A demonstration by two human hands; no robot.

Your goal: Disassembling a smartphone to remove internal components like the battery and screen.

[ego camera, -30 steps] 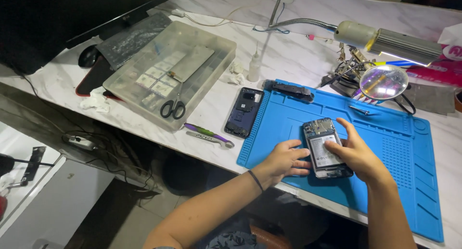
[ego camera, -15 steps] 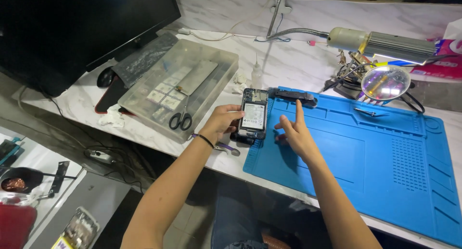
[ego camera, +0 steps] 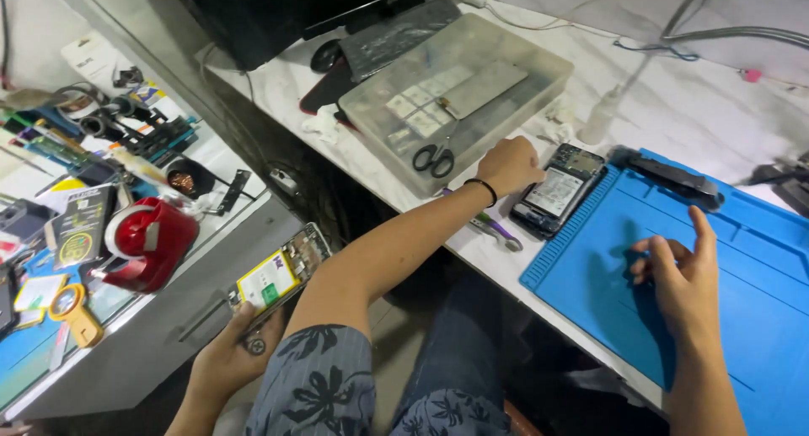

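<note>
left hand (ego camera: 506, 165) fingers curled, resting on opened black phone with exposed board (ego camera: 559, 190) | right hand (ego camera: 678, 272) fingers loosely apart over blue silicone mat (ego camera: 758, 318) | phone likely light, stiff, fragile; grip by edges

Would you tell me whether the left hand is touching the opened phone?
Touching: the head view shows the left hand resting against the opened phone at its left edge.

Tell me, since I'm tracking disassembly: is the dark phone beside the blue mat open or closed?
Open: the dark phone lies back cover off, internals exposed, left hand touching it.
</note>
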